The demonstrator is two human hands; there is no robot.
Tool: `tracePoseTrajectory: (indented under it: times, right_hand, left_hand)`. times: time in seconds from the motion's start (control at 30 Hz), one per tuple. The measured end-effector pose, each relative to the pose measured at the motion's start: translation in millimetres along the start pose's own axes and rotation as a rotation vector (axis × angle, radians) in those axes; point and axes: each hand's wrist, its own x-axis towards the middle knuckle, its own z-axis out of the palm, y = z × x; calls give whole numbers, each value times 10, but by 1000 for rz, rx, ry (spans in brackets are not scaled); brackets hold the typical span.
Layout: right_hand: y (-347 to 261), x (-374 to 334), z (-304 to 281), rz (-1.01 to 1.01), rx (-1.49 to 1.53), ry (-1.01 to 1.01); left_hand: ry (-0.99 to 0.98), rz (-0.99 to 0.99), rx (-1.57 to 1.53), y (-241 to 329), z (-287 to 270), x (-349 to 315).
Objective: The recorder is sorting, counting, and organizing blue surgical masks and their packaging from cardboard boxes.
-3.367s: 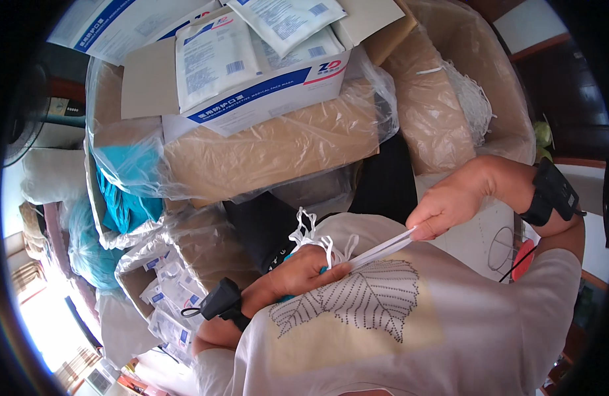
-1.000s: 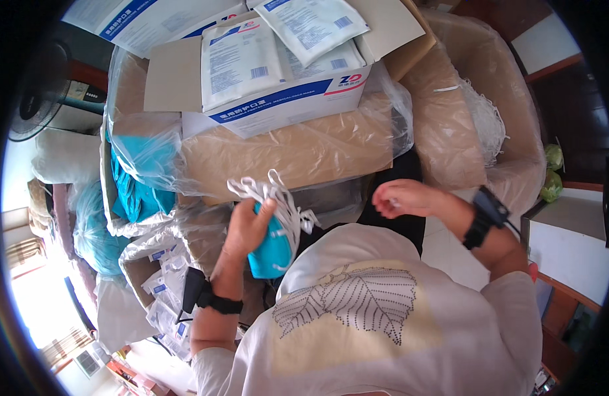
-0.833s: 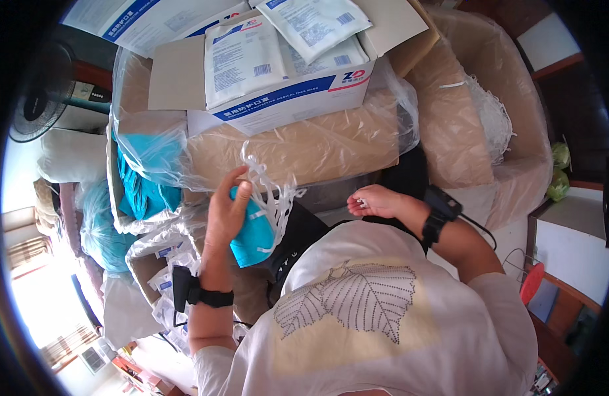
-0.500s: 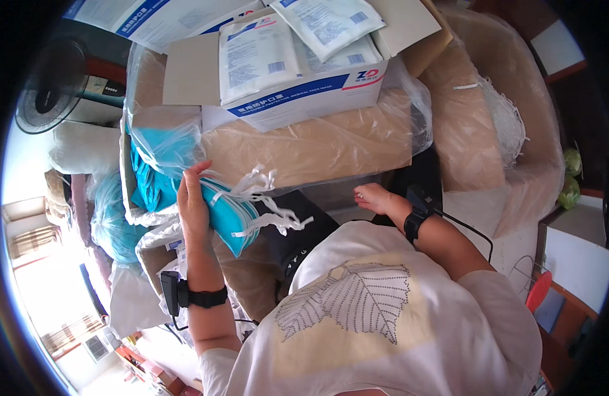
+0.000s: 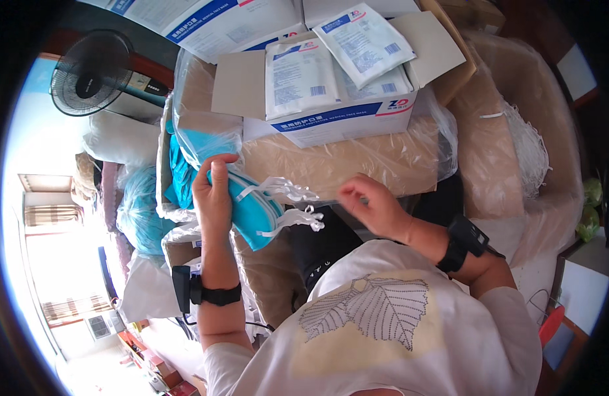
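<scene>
You grasp a stack of blue masks [image 5: 250, 221] in your left hand [image 5: 214, 191], fingers clasping its edge, on your side of the open white box [image 5: 331, 127] and to its left; white straps [image 5: 298, 217] trail from the stack. Your right hand [image 5: 369, 206], also on your side of the box, hangs apart from the masks, fingers loosely curled; whether they hold anything cannot be told. Flat packets [image 5: 299, 82] fill the box; a fan [image 5: 90, 84] stands to its left.

Below the black electric fan [image 5: 91, 74], a window [image 5: 63, 261] glows very strongly with white light. The wall [image 5: 59, 135] near the fan is pale. Far to the right of the fan stands a white cabinet [image 5: 585, 290].
</scene>
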Motion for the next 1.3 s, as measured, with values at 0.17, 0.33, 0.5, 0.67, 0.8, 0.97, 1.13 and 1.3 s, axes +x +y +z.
tracePoseTrajectory:
  times: [0.17, 0.33, 0.5, 0.67, 0.8, 0.97, 1.13, 1.3]
  right_hand:
    - [-614, 331, 171, -465, -331, 13]
    - [-605, 324, 317, -214, -262, -112]
    - [-467, 305, 444, -2, -44, -28]
    - [-489, 330, 332, 99, -33, -180]
    - [-500, 322, 339, -38, -134, -234]
    - [-549, 333, 404, 56, -19, -249]
    - [-375, 349, 354, 90, -405, -338]
    - [-353, 383, 172, 71, -524, -423]
  left_hand:
    - [98, -79, -93, 92, 188, 16]
    - [290, -48, -117, 120, 321, -55]
    - [460, -105, -296, 80, 461, -204]
    - [542, -190, -538, -37, 482, -321]
    - [567, -132, -513, -136, 479, -404]
    - [627, -98, -445, -276, 537, -468]
    - [447, -368, -655, -472, 580, -541]
    - [213, 357, 172, -329, 500, -569]
